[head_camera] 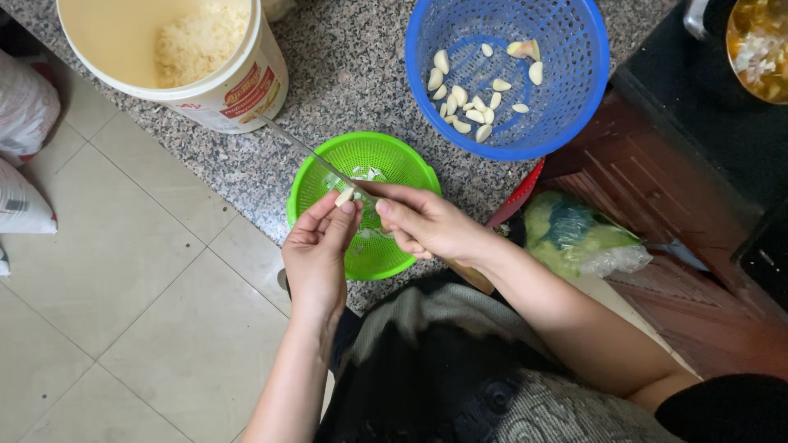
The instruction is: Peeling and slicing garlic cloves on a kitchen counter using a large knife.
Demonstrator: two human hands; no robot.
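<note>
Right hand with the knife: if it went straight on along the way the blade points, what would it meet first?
The right hand points its knife up-left past the garlic clove. The blade tip already nears the cream bucket, so probably that, though depth is unclear.

Free room vs obstacles, hands over green basket

Both hands [316,246] [427,223] crowd the near half of green basket [324,176]; far rim open. Knife blade [300,143] runs diag up-left to the white bucket [238,94], cuts off that lane. Bare granite strip [361,74] btwn bucket and blue basket [574,90] is open, straight path fwd. Right side tight: red rim [521,193], plastic bag [574,238], wooden unit [673,205] packed close to rt forearm. Left: tile floor [123,271] open, sacks [25,164] only at far edge.
</note>
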